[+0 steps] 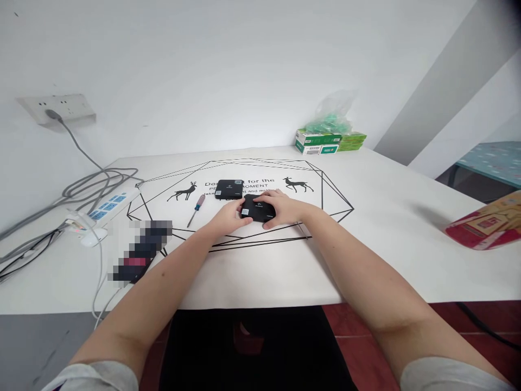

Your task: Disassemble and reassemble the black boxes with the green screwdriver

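A small flat black set-top box [257, 210] with a white label at its corner is gripped at both sides, low over the table. My left hand [231, 218] holds its left edge, thumb along the near side. From the right, my right hand [283, 209] curls around it, with fingers over the far edge and the thumb at the near corner. Just behind lies a second, similar black box [229, 189], flat on the printed table mat. To the left of my left hand rests a screwdriver [197, 209] with a blue and pinkish handle.
At the left are a power strip [114, 205], coiled grey cables [101, 182] and a blurred-out phone-like object [142, 252]. Green and white boxes [319, 142] with a plastic bag [334, 117] stand at the back right. A red and tan packet [484, 225] lies at the right edge.
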`<state>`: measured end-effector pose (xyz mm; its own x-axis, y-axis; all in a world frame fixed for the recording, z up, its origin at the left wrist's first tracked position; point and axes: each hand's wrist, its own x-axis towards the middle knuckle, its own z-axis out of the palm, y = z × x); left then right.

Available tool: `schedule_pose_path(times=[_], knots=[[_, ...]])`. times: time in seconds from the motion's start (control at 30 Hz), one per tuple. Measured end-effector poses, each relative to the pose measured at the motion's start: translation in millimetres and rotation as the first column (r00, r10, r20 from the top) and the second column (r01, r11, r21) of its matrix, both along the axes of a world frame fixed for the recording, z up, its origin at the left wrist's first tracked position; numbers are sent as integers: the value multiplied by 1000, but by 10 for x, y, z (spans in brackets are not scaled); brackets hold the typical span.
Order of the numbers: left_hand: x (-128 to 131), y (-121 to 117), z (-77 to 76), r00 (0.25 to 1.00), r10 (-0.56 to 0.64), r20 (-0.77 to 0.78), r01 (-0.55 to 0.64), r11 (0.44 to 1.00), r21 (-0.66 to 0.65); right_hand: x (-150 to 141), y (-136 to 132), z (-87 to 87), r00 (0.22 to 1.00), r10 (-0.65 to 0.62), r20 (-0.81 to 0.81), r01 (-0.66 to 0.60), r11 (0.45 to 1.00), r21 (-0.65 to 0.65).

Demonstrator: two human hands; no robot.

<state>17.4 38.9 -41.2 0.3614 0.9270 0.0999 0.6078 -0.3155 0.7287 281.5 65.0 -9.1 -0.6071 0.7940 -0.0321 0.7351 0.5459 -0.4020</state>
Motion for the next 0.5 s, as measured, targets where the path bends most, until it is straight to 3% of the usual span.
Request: schedule_pose_path(times=[0.17,0.23,0.33,0.43,0.5], knots=[[-10,34,2,997,47,-62,-45,998,35,65,96,-66,1000,-30,-1,30,999,41],[-12,62,1,983,143,-113,-130,985,118,85,145,-112,999,-39,18,38,997,64],[-35,123,-19,918,357,-170,-314,920,235,79,198,-184,995,-81,51,75,990,120],[-79,199,-52,825,508,-248,-462,859,221,25,218,-234,978,-194,77,178,968,176],[-107,247,-63,810,508,-293,-482,861,161,-26,229,-252,964,-254,83,234,951,200]])
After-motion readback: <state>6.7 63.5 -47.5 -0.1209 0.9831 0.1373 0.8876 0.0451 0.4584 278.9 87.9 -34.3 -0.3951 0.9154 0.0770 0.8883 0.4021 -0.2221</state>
